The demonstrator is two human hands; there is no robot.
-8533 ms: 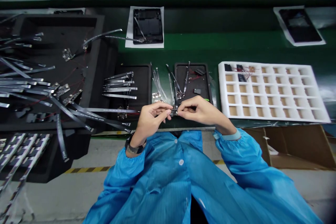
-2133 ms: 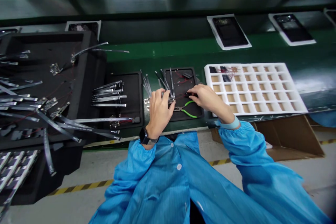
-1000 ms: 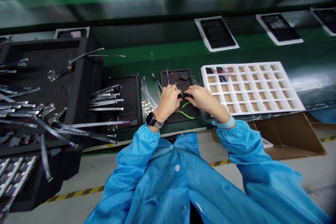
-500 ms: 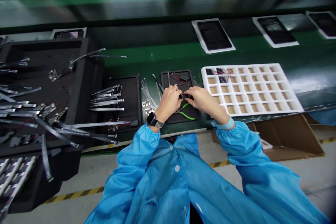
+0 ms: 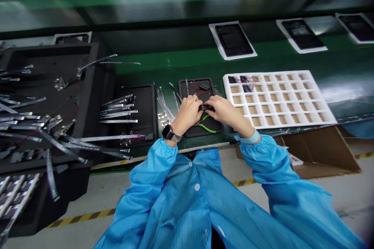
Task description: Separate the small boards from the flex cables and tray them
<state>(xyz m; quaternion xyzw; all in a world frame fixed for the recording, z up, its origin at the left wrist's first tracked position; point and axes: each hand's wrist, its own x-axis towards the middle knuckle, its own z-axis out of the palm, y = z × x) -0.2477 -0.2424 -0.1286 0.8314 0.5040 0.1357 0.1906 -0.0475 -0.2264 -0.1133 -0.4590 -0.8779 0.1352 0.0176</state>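
My left hand (image 5: 189, 112) and my right hand (image 5: 219, 109) meet over a small black tray (image 5: 193, 130). Between their fingertips they pinch a small black part (image 5: 205, 107), mostly covered by the fingers. Its exact kind cannot be made out. Under my right hand lie pliers with green handles (image 5: 208, 128). Behind the fingers, another black part with red wires (image 5: 204, 86) rests in the tray. Flat ribbon cables (image 5: 165, 103) and small circuit boards (image 5: 162, 119) lie just left of my left hand.
A white compartment tray (image 5: 280, 99) with several black wired parts stands right. Left are a black tray of ribbon cables (image 5: 146, 101) and a large black bin (image 5: 43, 62). Dark panels on white sheets (image 5: 233, 39) lie behind. A cardboard box (image 5: 321, 151) sits below the bench's right side.
Both hands stay at nearly the same spot, still pinching the small black part. The dark panels at the back have shifted slightly left.
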